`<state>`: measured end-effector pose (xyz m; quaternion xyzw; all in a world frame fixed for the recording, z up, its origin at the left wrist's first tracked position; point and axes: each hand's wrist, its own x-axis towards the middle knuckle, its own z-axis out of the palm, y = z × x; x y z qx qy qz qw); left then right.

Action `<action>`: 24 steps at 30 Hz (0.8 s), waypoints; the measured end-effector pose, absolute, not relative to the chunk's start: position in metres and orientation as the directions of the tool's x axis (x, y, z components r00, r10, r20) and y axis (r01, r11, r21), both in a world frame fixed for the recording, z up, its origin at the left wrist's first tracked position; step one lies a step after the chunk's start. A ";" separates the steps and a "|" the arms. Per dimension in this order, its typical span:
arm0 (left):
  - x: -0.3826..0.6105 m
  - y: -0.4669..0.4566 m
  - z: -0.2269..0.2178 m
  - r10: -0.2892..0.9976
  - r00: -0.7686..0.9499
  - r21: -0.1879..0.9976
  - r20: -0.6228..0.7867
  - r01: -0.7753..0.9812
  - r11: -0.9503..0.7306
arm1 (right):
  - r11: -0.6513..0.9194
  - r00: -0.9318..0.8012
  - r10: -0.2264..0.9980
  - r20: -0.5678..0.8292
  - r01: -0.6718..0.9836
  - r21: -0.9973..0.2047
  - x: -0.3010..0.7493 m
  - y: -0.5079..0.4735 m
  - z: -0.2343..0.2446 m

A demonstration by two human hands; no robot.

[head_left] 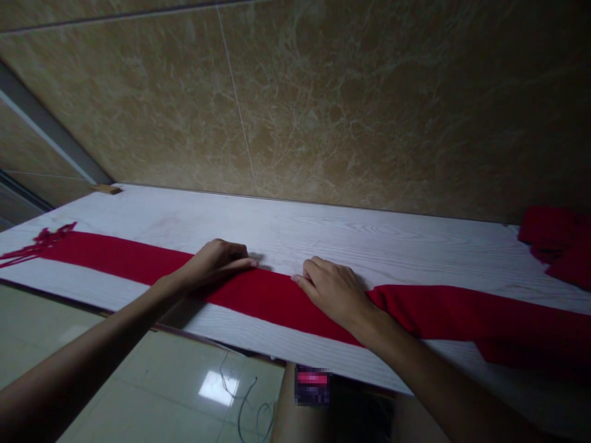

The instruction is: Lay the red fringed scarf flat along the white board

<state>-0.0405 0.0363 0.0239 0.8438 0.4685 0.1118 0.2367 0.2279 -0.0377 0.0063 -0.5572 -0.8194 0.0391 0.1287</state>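
Observation:
A long red scarf [272, 301] lies lengthwise along the white wood-grain table, folded into a narrow strip. Its fringed end [46, 241] is at the far left. My left hand [224, 261] is closed at the scarf's far edge, thumb and fingers pinching the cloth. A short way to the right, my right hand [330, 286] grips the same edge with curled fingers, the thumb pointing left. Between the hands the cloth is flat. Right of my right hand the scarf bunches and widens, with a lower layer sticking out beneath.
The table [277, 227] runs along a brown marbled tile wall [323, 111]. A small wooden block [107, 189] sits at its back left corner, and more red cloth [554, 240] is heaped at the back right. A thin cable [242, 400] lies on the tiled floor below.

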 end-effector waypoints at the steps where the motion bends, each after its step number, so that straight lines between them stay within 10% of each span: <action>1: -0.039 0.038 0.025 0.839 0.541 0.538 -0.065 0.727 -0.427 | 0.358 -0.334 0.932 0.143 0.911 -0.206 0.229 -0.036 0.007; 17: -0.033 0.066 0.032 0.667 0.659 0.641 -0.347 0.686 -0.345 | 0.302 -0.294 0.953 0.073 0.930 -0.208 0.233 -0.026 0.010; 24: -0.016 0.049 0.038 0.776 0.625 0.277 -0.083 0.763 -0.585 | 0.312 -0.295 0.949 0.111 0.931 -0.192 0.234 -0.030 0.017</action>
